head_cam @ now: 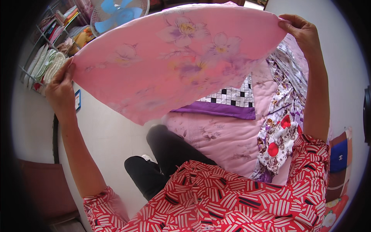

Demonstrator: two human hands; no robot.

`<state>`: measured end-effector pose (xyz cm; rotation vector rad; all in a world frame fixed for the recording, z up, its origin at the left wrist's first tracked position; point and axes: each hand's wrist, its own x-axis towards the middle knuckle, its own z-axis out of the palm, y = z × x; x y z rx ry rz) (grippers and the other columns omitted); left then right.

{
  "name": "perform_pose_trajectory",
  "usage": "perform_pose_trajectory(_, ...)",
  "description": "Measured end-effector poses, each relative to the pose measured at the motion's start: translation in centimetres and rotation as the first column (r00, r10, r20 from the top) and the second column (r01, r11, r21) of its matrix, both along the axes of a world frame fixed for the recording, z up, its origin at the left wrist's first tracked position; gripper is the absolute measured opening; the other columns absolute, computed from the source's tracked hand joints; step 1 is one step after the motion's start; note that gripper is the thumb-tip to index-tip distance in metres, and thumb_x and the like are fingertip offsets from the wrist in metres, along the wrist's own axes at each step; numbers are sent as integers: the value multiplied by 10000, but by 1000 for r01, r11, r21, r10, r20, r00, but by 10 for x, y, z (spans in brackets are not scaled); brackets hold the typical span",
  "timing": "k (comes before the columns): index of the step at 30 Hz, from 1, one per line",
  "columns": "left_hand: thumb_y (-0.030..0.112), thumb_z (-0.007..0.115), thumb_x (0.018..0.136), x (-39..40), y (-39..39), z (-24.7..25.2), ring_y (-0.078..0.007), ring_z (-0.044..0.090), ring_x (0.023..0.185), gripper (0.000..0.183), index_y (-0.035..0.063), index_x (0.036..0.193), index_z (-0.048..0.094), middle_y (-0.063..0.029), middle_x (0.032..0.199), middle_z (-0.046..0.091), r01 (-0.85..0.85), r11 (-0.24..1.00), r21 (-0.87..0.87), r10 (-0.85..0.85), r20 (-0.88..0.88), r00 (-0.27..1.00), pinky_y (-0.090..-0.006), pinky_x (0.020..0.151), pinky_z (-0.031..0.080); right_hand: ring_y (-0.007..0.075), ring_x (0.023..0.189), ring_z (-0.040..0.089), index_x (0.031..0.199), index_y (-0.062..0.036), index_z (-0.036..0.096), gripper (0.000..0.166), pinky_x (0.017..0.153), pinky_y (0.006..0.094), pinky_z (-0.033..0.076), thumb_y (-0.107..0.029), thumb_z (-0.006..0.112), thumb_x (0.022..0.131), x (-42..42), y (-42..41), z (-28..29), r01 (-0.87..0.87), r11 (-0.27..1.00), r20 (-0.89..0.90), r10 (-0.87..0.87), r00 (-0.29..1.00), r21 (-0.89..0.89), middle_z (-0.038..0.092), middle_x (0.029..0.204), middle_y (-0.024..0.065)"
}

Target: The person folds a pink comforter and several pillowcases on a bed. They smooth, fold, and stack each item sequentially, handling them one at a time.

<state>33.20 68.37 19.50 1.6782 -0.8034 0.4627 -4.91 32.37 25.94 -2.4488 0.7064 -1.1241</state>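
A pink floral cloth [150, 66] is stretched wide in the air between my raised hands. My left hand [62, 84] pinches its left corner, and my right hand [301, 30] pinches the right corner at the upper right. The cloth's lower part hangs loose above the bed and my knee. Beneath and behind it, a black-and-white checked fabric with a purple border [232, 108] lies on the pink quilted bedcover [208, 130]. Along the bed's right side lies a crumpled white floral fabric with red patches [278, 139]. The cloth hides part of the bed.
An electric fan with blue blades [118, 14] stands at the upper left, beside a metal rack [43, 34] of folded textiles. A brown chair [46, 185] is at the lower left. Patterned cushions or fabrics [337, 156] rest by the right wall.
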Motion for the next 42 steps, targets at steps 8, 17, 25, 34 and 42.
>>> perform_pose_trajectory(8, 147, 581, 798, 44, -150, -14, -120, 562, 597, 188, -15, 873, 640, -56, 712, 639, 227, 874, 431, -141, -221, 965, -255, 578, 447, 98, 591, 599, 795, -109, 690, 104, 611, 243, 481, -186, 643, 743, 24, -108, -37, 338, 939, -160, -343, 926, -55, 642, 632, 33)
perform_pose_trajectory(17, 92, 482, 890, 56, -231, 47, -142, 612, 869, 206, -6, 1022, 606, -75, 1003, 631, 662, 744, -91, -668, -87, 739, -239, 824, 477, 212, 489, 530, 678, 126, 516, 234, 421, 281, 494, -46, 670, 641, 10, -117, 33, 157, 982, 691, -41, 721, -106, 555, 617, 160)
perform_pose_trajectory(25, 1, 587, 773, 20, -169, -139, -149, 611, 740, 128, 44, 884, 635, -86, 948, 638, 510, 842, 173, -515, -18, 857, -265, 652, 477, 108, 825, 591, 799, -65, 624, 136, 739, 215, 472, 49, 558, 768, -80, -50, -169, 141, 990, 119, -140, 983, 3, 652, 913, 41)
perform_pose_trajectory(34, -26, 632, 725, -36, -91, -341, -213, 583, 787, 56, -9, 778, 623, -86, 897, 588, 417, 725, 549, -356, -220, 908, -281, 675, 459, 250, 730, 594, 688, -18, 559, 99, 655, 315, 480, 72, 587, 659, -100, 47, -371, 138, 990, -166, -130, 977, 33, 611, 793, 93)
perform_pose_trajectory(42, -1, 641, 720, -39, -95, -335, -230, 584, 769, 71, 7, 790, 632, -84, 894, 592, 394, 744, 539, -391, -126, 912, -294, 662, 460, 257, 748, 579, 701, -21, 564, 102, 658, 333, 474, 64, 599, 658, -112, 45, -356, 161, 987, -194, -158, 968, 2, 594, 797, 84)
